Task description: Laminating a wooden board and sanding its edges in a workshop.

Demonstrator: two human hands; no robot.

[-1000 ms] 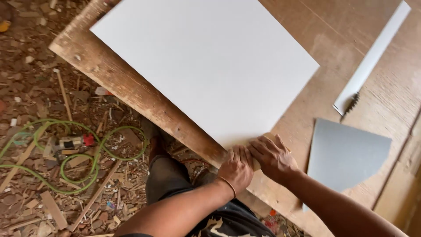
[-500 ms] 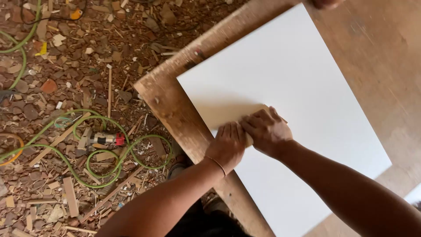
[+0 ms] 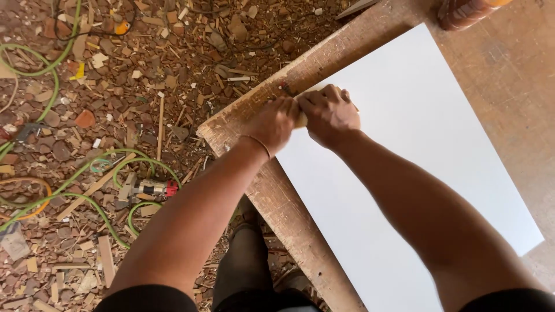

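A large white sheet (image 3: 416, 144) lies flat on a worn wooden workbench (image 3: 254, 124). Both my hands are pressed together at the sheet's far left corner, next to the bench edge. My left hand (image 3: 274, 122) and my right hand (image 3: 329, 112) are closed side by side around a small pale block (image 3: 301, 119), of which only a sliver shows between them. The block rests on the sheet's edge. A thin bracelet circles my left wrist.
The floor to the left is littered with wood scraps and shavings (image 3: 115, 104). A green hose (image 3: 87, 173) loops across it, with a small red-tipped tool (image 3: 153, 188) lying there. A brown object (image 3: 462, 11) stands at the bench's top edge. My leg shows below the bench.
My two hands have slid along the sheet's edge from its near end up to the far corner, keeping together. The view has shifted with them.
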